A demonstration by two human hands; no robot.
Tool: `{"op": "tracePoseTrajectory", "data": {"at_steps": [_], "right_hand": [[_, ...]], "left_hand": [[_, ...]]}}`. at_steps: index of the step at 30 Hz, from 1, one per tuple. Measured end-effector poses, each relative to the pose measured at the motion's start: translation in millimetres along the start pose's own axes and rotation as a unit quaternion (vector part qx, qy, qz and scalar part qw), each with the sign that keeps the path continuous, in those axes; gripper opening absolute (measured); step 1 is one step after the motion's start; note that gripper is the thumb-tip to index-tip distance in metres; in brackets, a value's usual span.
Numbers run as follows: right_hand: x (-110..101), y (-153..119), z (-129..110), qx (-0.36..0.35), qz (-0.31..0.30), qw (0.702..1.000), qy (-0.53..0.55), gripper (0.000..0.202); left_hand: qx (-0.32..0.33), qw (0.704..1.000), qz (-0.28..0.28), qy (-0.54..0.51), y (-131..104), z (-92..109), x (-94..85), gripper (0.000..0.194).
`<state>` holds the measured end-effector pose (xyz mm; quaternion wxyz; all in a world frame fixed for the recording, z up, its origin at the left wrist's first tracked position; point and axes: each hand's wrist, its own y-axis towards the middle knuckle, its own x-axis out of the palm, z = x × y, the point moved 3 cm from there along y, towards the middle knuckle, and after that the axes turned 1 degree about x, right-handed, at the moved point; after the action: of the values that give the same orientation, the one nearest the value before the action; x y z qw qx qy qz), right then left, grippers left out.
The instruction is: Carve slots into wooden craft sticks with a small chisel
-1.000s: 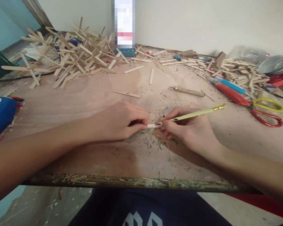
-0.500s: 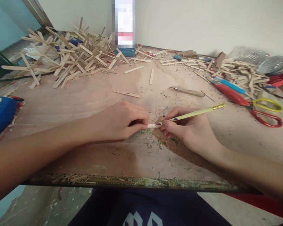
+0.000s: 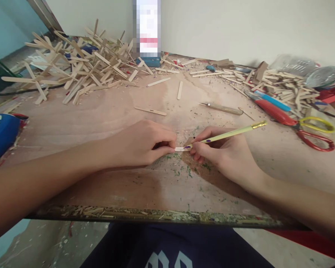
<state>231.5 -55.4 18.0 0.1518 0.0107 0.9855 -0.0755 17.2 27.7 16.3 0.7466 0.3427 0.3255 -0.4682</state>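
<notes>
Between thumb and bent fingers, my left hand (image 3: 147, 143) pinches one end of a small wooden stick (image 3: 179, 149) low over the tabletop. A yellow pencil (image 3: 231, 134) with purple spots is gripped in my right hand (image 3: 220, 150), its tip end down at the stick and its eraser end pointing up to the right. The right fingertips are close around the stick's other end, partly hiding it. Green crumbs (image 3: 181, 169) lie scattered on the wood just below. Beyond the hands lies a stick with a dark mark (image 3: 150, 111).
A heap of craft sticks (image 3: 86, 67) fills the back left, with another pile (image 3: 284, 87) at back right. A wooden-handled craft knife (image 3: 223, 108) and red-and-yellow-handled scissors (image 3: 315, 134) lie to the right. A blurred phone (image 3: 148, 29) stands at the back. A blue object (image 3: 2, 136) sits far left.
Hardly anything differs. Both hands keep their places, and the pencil tip stays at the stick with at most a tiny shift.
</notes>
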Motion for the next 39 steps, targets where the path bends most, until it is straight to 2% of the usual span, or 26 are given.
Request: {"op": "tracePoseTrajectory", "data": {"at_steps": [39], "right_hand": [[4.0, 0.0, -0.7, -0.011, -0.009, 1.000, -0.005, 0.005]], "left_hand": [[-0.001, 1.000, 0.001, 0.004, 0.0, 0.1, 0.6, 0.020]]}}
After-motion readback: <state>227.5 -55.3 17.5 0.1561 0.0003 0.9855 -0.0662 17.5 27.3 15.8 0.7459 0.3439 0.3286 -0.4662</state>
